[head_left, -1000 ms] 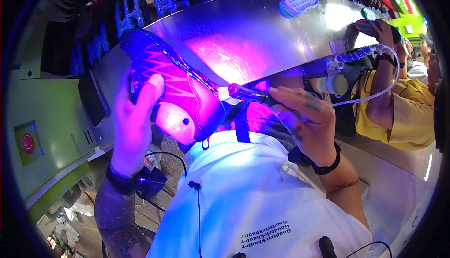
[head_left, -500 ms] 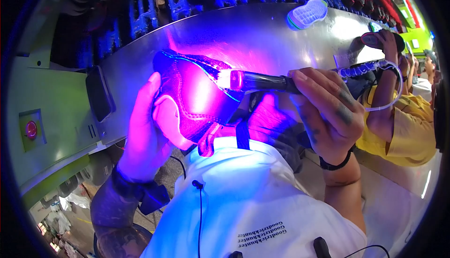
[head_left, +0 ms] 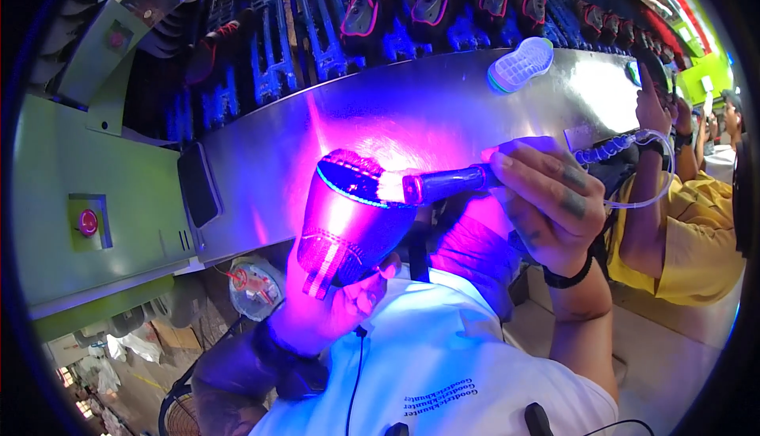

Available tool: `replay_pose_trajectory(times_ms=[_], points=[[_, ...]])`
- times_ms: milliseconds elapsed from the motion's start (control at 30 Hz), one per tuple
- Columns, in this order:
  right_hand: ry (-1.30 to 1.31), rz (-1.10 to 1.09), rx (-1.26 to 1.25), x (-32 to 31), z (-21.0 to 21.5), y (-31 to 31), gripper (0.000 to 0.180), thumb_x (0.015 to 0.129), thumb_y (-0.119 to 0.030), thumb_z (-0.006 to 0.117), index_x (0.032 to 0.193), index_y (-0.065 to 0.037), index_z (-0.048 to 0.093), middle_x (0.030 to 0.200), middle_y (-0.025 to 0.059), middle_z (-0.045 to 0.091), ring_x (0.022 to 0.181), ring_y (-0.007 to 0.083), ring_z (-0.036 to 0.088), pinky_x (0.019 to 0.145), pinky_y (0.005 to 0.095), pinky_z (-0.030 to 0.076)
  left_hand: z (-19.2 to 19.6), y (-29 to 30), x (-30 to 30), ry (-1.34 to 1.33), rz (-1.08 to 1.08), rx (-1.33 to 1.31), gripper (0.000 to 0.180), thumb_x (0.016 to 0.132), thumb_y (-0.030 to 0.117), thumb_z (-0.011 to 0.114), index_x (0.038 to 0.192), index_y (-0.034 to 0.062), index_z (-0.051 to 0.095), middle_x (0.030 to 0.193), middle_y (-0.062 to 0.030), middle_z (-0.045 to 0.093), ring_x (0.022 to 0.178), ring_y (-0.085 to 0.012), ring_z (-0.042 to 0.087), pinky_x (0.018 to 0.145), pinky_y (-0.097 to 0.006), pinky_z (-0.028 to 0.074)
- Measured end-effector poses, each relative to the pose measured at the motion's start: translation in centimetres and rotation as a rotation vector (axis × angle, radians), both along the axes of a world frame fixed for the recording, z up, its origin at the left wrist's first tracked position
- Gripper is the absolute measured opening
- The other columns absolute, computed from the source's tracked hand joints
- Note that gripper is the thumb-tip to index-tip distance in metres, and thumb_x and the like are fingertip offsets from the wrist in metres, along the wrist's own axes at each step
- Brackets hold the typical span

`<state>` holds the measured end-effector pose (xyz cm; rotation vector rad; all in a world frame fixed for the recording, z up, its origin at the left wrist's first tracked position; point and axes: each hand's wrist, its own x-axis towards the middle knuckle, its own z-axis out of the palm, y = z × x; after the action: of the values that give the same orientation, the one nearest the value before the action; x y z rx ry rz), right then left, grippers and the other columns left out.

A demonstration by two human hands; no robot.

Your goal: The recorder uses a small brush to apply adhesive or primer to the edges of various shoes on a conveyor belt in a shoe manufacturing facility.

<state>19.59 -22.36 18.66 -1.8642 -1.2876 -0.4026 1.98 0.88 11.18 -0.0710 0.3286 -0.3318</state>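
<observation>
Under violet-pink light, my left hand (head_left: 344,305) grips a dark shoe upper (head_left: 340,226) from below, its fingers partly hidden behind it. The upper is tilted with its bottom rim turned up and away from me, and a strap-like tab hangs towards my wrist. My right hand (head_left: 554,199) is closed around a dark-handled brush (head_left: 451,185). The pale bristles touch the upper along its bottom edge, where a thin bright blue line runs. A clear coiled tube (head_left: 609,151) shows just behind my right hand; whether it joins the brush is hidden.
Beyond the metal table (head_left: 277,131), shoes (head_left: 368,20) hang on a rack of blue holders. A pale shoe sole (head_left: 522,64) lies near the table's far edge. At left stands a green machine panel with a red button (head_left: 87,222). A co-worker's yellow sleeve (head_left: 685,230) is close at right.
My left hand has turned the shoe upper and moved it right and nearer me, so its bottom faces up more. The brush stays on its edge, slightly lower. My view has shifted.
</observation>
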Motion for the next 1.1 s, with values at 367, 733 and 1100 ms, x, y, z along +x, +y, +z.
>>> replay_pose_trajectory(times_ms=[367, 733, 1100], points=[[0.228, 0.007, 0.124, -0.6, -5.0, -0.1, 0.033, 0.079, 0.000, 0.080, 0.112, -0.002, 0.076, 0.108, 0.0152, 0.076, 0.097, 0.0304, 0.074, 0.083, 0.0389, 0.057, -0.8, -1.6, -1.3, 0.119, -0.130, -0.067, 0.048, 0.082, 0.056, 0.079, 0.081, 0.0085, 0.071, 0.120, -0.0132, 0.048, 0.080, -0.0152, 0.065, 0.059, -0.021, 0.053], [0.719, 0.119, 0.052, 0.0, -9.0, 3.0, 0.025, 0.091, -0.014, 0.076, 0.114, -0.005, 0.076, 0.106, 0.0110, 0.076, 0.098, 0.0244, 0.072, 0.087, 0.0368, 0.056, -1.8, 1.0, -0.3, -0.018, -0.074, -0.079, 0.067, 0.102, 0.036, 0.056, 0.153, 0.0003, 0.030, 0.107, -0.0208, 0.053, 0.071, -0.0215, 0.063, 0.057, -0.028, 0.057], [1.172, -0.220, 0.345, 6.8, -17.4, 3.4, 0.039, 0.100, -0.026, 0.070, 0.132, -0.003, 0.069, 0.095, 0.0005, 0.073, 0.081, 0.0072, 0.062, 0.072, 0.0259, 0.051, -0.2, 19.9, 25.1, -0.460, 0.144, 2.031, 0.101, 0.086, 0.022, 0.078, 0.164, 0.0025, 0.015, 0.139, -0.0235, 0.058, 0.129, -0.0326, 0.058, 0.108, -0.040, 0.047]])
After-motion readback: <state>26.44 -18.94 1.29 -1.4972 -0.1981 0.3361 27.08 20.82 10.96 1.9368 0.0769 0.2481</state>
